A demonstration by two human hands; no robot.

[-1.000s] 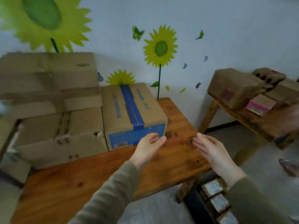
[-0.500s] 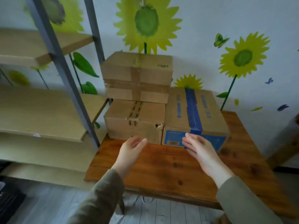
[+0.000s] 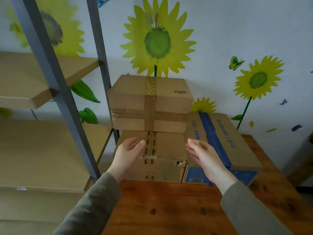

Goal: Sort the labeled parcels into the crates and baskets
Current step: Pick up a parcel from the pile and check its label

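My left hand (image 3: 128, 155) and right hand (image 3: 205, 158) are both open and hold nothing. The fingers are straight and the palms face each other across the top of the lower parcel (image 3: 166, 150). I cannot tell whether either hand touches the cardboard.

I judge this to be the reach for the next parcel to sort. Two more parcels sit on the lower one, so pulling it out first would likely tip the stack. It seems better to raise both hands and take the top parcel (image 3: 149, 95) by its two short sides. I would press the palms flat, lift it straight up, and then turn it to find the label.

The parcels stand at the back of a wooden worktop (image 3: 169, 209), against a wall with sunflower pictures (image 3: 157, 41).

- **Lower parcel:** plain brown cardboard with a row of dark slots down its middle seam and a torn hole at its front right corner.
- **Middle parcel (image 3: 132, 122):** flatter, and crossed with brown tape.
- **Top parcel:** also taped across, with a small dark printed mark near its right edge that is too blurred to read.
- **Fourth parcel (image 3: 240, 150):** it touches the right side of the stack and has blue tape along its top. Its blue front carries a barcode label.

Grey metal shelving (image 3: 69, 116) with tan boards stands to the left. No crate or basket is in view.
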